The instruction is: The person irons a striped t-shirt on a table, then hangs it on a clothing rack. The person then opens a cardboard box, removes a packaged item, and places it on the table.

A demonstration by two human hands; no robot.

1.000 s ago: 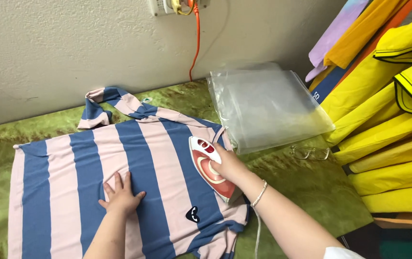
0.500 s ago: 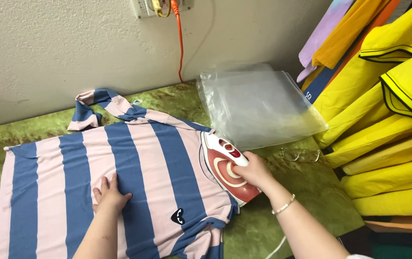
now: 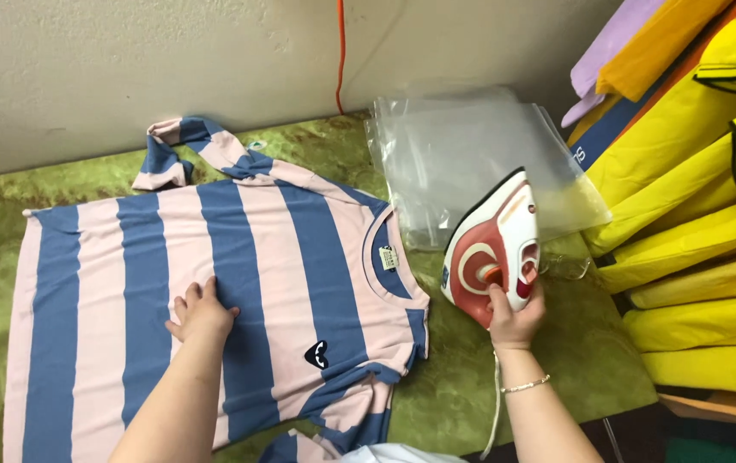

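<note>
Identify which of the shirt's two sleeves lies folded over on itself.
The far sleeve, by the wall, is doubled over near its cuff. The near sleeve, at the bottom edge close to the right hand holding the iron, is partly out of view.

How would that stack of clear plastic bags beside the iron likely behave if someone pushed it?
The clear plastic bags look thin and glossy, so they would probably slide apart rather than move as one block. Lying loose on the green cover, they seem light and floppy, likely to crumple when lifted.

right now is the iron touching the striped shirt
Apart. The head view shows the iron held up in the right hand, off to the side of the striped shirt, with green cloth showing between them.
</note>
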